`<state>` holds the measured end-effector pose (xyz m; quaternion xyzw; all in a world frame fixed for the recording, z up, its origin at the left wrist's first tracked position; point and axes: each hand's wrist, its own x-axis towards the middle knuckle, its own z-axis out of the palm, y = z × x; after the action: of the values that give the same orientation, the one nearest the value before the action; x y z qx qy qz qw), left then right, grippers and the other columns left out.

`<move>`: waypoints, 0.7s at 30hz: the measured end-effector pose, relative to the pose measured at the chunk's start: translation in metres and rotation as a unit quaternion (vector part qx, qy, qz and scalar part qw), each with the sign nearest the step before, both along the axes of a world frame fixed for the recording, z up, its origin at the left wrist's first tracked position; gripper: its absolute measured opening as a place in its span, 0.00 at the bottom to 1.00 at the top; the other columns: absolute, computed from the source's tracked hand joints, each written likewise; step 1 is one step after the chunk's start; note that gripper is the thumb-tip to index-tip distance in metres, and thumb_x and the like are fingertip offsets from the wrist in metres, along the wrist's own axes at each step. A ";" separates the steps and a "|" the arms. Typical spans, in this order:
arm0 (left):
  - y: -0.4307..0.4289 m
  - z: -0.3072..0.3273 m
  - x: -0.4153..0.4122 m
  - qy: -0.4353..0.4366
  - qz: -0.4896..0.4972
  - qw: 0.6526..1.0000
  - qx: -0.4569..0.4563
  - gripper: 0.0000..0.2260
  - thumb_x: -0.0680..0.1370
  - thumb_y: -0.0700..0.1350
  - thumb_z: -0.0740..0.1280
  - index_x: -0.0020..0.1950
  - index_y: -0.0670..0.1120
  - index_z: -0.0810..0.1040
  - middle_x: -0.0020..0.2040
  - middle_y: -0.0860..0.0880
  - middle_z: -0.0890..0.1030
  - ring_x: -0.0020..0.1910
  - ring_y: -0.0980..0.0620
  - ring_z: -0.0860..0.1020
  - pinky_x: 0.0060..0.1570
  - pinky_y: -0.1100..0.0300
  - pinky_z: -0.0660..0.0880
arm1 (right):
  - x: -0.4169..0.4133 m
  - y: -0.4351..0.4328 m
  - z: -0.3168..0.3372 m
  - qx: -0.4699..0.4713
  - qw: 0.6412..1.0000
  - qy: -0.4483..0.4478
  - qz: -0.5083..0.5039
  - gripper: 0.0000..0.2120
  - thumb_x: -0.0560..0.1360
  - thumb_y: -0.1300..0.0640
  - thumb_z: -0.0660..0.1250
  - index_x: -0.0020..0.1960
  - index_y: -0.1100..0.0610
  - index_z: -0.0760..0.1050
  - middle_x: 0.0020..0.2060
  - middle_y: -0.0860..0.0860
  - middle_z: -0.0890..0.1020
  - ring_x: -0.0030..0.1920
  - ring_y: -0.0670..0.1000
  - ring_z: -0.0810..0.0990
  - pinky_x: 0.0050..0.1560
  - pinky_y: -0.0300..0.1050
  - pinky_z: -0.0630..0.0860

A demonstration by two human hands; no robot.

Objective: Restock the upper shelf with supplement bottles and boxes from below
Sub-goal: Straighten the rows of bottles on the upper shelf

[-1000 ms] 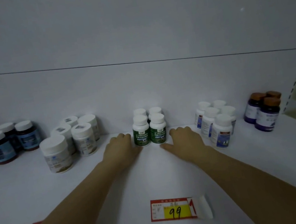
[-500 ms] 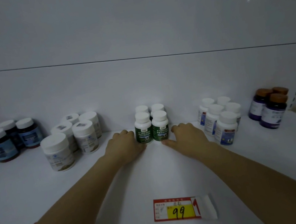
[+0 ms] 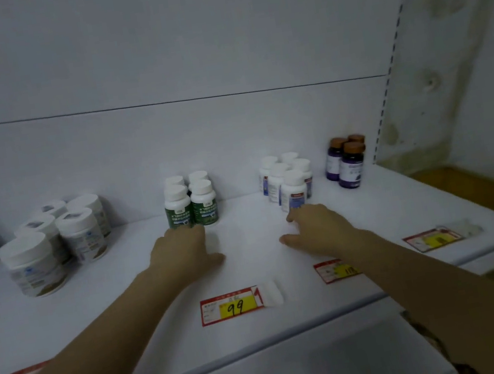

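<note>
both hands are open and hold nothing. left hand (image 3: 184, 250) lies palm down on the white shelf (image 3: 128, 302), fingertips right at the foot of the green-label bottles with white caps (image 3: 190, 203). right hand (image 3: 317, 229) rests flat too, one finger touching the bottom of the front white bottle with a blue label (image 3: 293, 190). short white tubs (image 3: 53, 240) stand to the left, purple bottles with brown caps (image 3: 346, 161) to the right. red and yellow price tag marked 99 (image 3: 231, 305) lies near the shelf edge.
</note>
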<state>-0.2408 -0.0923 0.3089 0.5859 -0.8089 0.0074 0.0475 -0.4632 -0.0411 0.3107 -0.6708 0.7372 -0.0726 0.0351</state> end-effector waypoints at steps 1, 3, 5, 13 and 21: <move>0.002 0.000 -0.009 0.005 -0.009 1.000 0.001 0.26 0.73 0.63 0.66 0.62 0.46 0.72 0.59 0.46 0.77 0.55 0.47 0.75 0.53 0.56 0.74 | -0.009 0.004 0.001 -0.001 1.000 0.002 -0.008 0.26 0.76 0.42 0.61 0.67 0.57 0.69 0.64 0.56 0.74 0.63 0.56 0.72 0.62 0.50 0.72; 0.002 0.001 -0.028 0.013 -0.026 1.000 0.000 0.27 0.72 0.64 0.66 0.62 0.45 0.73 0.58 0.46 0.77 0.54 0.47 0.76 0.53 0.54 0.76 | -0.029 0.010 0.003 0.002 1.000 0.005 -0.028 0.26 0.77 0.42 0.61 0.69 0.56 0.68 0.65 0.56 0.73 0.64 0.56 0.72 0.62 0.49 0.72; -0.002 0.001 -0.050 0.022 -0.038 0.999 0.010 0.30 0.71 0.65 0.65 0.62 0.44 0.72 0.58 0.44 0.77 0.54 0.46 0.76 0.54 0.52 0.75 | -0.049 0.010 0.004 0.003 0.999 0.005 -0.046 0.25 0.77 0.43 0.61 0.69 0.56 0.68 0.65 0.56 0.73 0.64 0.56 0.72 0.62 0.49 0.72; -0.030 -0.010 -0.139 0.056 0.001 0.998 0.029 0.38 0.66 0.72 0.64 0.64 0.46 0.69 0.63 0.44 0.73 0.61 0.44 0.71 0.59 0.52 0.69 | -0.114 -0.040 0.005 -0.017 1.000 0.006 -0.008 0.24 0.77 0.45 0.61 0.67 0.59 0.69 0.62 0.57 0.75 0.61 0.57 0.74 0.59 0.49 0.74; -0.043 -0.011 -0.173 0.171 0.064 0.983 0.008 0.35 0.65 0.65 0.71 0.65 0.47 0.70 0.64 0.47 0.75 0.63 0.44 0.71 0.60 0.54 0.68 | -0.132 -0.095 0.010 -0.060 0.994 -0.026 0.091 0.20 0.76 0.45 0.62 0.60 0.58 0.72 0.56 0.58 0.79 0.57 0.60 0.77 0.52 0.50 0.76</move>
<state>-0.4133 -0.1349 0.2974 0.6297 -0.7497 -0.0958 0.1798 -0.5956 -0.1365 0.3207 -0.7336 0.6666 -0.1310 0.0204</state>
